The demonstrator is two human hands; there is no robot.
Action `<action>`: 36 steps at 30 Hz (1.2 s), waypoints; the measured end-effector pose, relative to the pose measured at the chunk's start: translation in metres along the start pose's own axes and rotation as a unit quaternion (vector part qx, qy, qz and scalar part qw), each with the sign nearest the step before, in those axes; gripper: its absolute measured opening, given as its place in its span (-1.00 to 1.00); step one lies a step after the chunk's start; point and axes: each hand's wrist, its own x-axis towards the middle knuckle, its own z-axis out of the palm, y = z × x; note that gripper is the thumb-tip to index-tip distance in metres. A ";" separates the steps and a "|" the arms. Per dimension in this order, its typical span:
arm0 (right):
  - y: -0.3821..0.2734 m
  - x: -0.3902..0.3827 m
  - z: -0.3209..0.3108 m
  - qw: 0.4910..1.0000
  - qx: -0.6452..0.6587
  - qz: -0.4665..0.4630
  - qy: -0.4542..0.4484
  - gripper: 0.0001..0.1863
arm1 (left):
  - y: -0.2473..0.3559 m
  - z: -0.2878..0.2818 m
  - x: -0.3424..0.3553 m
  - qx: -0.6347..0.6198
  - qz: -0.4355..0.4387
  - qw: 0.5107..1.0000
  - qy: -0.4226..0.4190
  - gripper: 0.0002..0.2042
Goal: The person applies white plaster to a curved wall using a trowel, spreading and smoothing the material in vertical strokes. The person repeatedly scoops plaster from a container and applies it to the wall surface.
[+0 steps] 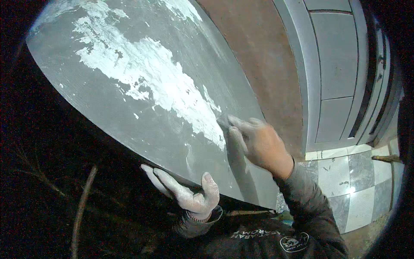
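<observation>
A large grey board-like surface [129, 112] slants across the view, with a ragged patch of white, plaster-like coating [146, 64] along its middle. My right hand [263, 142], dusted white, is closed at the lower right end of that patch. Between its fingertips is a small flat grey piece [223, 121], pressed to the surface; its exact kind is hard to make out. My left hand [194, 196], coated in white dust, rests at the near edge of the surface. Its fingers stretch along the edge and its thumb stands apart, with nothing held.
Beyond the surface runs a brown strip [267, 64], then a grey panelled door [338, 56]. Checkered floor tiles [345, 181] lie at the right, with a piece of wood [386, 159] on them. A thin branch [84, 207] shows in the dark at lower left.
</observation>
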 end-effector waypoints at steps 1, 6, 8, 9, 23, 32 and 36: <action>-0.002 -0.012 -0.001 0.998 0.030 0.027 -0.039 -0.61 | -0.001 -0.001 0.000 -0.002 -0.002 1.000 -0.012 -0.04; 0.005 0.008 0.002 0.997 0.066 -0.021 0.040 -0.62 | -0.002 -0.003 -0.002 0.023 0.000 0.999 -0.028 -0.06; 0.016 0.042 0.004 0.988 0.070 -0.101 0.097 -0.63 | -0.002 -0.002 -0.002 0.015 -0.013 0.999 -0.025 -0.07; 0.018 0.042 0.003 0.988 0.097 -0.085 0.081 -0.65 | -0.002 -0.002 -0.002 0.023 -0.001 1.000 -0.015 -0.06; 0.018 0.075 0.004 0.988 0.083 -0.093 0.086 -0.63 | -0.004 0.002 -0.002 -0.004 0.012 1.000 -0.007 -0.09; 0.008 0.051 0.002 0.991 0.078 -0.070 0.079 -0.62 | -0.001 0.001 -0.003 0.030 0.005 0.999 -0.023 -0.06; 0.022 0.094 0.003 0.991 0.078 -0.064 0.092 -0.64 | -0.004 0.008 -0.003 -0.005 0.026 0.999 -0.025 -0.09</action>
